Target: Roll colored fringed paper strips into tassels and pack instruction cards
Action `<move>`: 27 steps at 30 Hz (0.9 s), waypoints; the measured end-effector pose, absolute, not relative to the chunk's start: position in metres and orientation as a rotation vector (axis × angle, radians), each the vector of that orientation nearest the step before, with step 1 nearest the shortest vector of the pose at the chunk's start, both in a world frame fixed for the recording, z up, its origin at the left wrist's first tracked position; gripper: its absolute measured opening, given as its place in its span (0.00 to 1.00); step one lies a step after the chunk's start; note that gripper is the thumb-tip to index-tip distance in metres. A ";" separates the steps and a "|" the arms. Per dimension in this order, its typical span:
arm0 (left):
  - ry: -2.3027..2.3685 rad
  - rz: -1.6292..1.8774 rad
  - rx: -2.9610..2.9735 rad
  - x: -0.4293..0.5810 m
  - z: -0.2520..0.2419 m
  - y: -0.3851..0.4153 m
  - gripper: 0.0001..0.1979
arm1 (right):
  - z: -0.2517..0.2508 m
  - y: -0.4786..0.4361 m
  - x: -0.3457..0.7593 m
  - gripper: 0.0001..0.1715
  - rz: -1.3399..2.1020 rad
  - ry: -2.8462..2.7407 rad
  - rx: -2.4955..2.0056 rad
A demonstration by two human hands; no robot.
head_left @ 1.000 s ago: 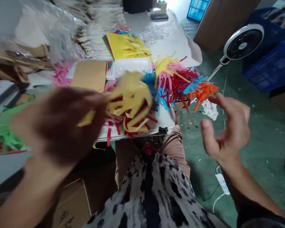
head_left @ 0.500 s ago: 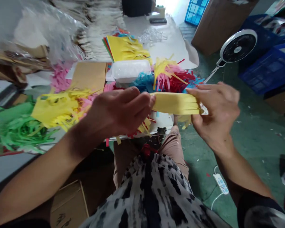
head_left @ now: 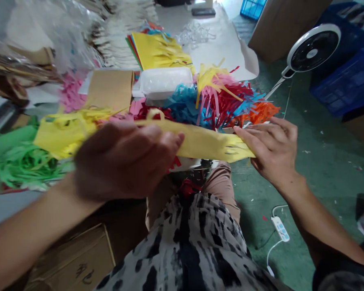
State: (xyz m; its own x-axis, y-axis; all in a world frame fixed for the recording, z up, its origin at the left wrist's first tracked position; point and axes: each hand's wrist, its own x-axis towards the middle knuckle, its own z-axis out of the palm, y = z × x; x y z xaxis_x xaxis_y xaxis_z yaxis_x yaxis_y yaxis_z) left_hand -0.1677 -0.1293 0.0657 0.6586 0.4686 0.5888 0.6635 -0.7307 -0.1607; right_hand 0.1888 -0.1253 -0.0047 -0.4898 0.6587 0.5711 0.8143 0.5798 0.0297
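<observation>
A yellow paper strip (head_left: 200, 141) with slits near its right end stretches between my two hands, above the table's front edge. My left hand (head_left: 124, 157), blurred by motion, is closed on its left part. At the right end, my right hand (head_left: 269, 149) pinches the slit part between thumb and fingers. Behind the strip lie red shredded paper (head_left: 224, 101), blue shredded paper (head_left: 183, 105) and orange shredded paper (head_left: 262, 111). A white plastic tray (head_left: 166, 81) sits beyond them.
Yellow fringed sheets (head_left: 160, 50) lie at the back. Green fringed paper (head_left: 21, 157) and more yellow fringe (head_left: 60, 133) are on the left. A fan (head_left: 314, 50) stands right of the table; a power strip (head_left: 280, 229) is on the floor.
My left hand has moved left and down, and a longer stretch of the yellow strip now shows between my hands. The view has shifted slightly, uncovering the orange shreds.
</observation>
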 end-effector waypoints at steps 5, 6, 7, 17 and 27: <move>-0.715 -0.508 -2.522 -0.120 -0.009 -0.136 0.12 | -0.025 -0.124 0.231 0.41 -0.084 -2.494 -1.342; -0.779 -0.498 -2.563 -0.113 -0.022 -0.137 0.13 | -0.022 -0.131 0.236 0.44 0.038 -2.522 -1.348; -0.834 -0.523 -2.587 -0.109 -0.033 -0.138 0.13 | -0.016 -0.138 0.238 0.48 0.166 -2.537 -1.333; -0.951 -0.573 -2.756 -0.119 -0.048 -0.137 0.14 | -0.045 -0.161 0.162 0.31 0.017 -2.565 -1.105; -1.083 -0.888 -2.816 -0.136 -0.055 -0.132 0.08 | -0.056 -0.147 0.170 0.28 0.107 -2.461 -1.044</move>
